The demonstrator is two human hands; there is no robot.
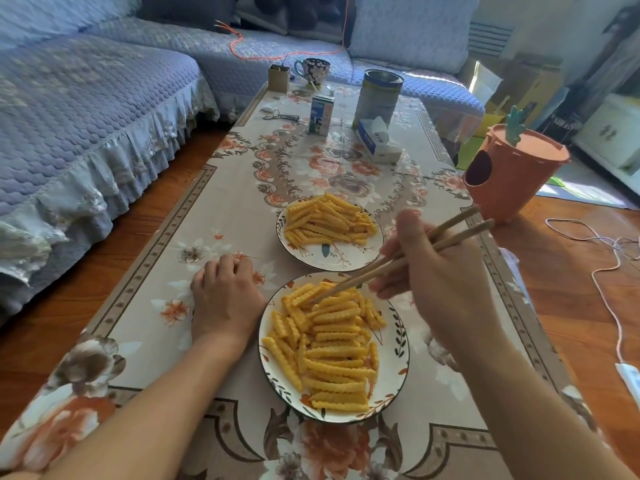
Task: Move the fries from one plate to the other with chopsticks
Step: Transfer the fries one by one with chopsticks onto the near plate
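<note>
Two white patterned plates of crinkle-cut fries stand on the table. The near plate (398,344) holds a wide heap of fries (332,351). The far plate (332,252) carries a second pile of fries (329,218) on its far half. My right hand (426,271) grips a pair of wooden chopsticks (408,254); their tips touch the fries at the far edge of the near plate. No fry is lifted. My left hand (225,296) rests on the tablecloth just left of the near plate, fingers loosely curled, holding nothing.
Farther back on the floral tablecloth (207,220) stand a tissue pack (377,140), a milk carton (320,114), a tall tin (379,97), a cup (311,71) and a small box (278,77). An orange bin (509,174) stands by the right edge. A sofa runs along the left.
</note>
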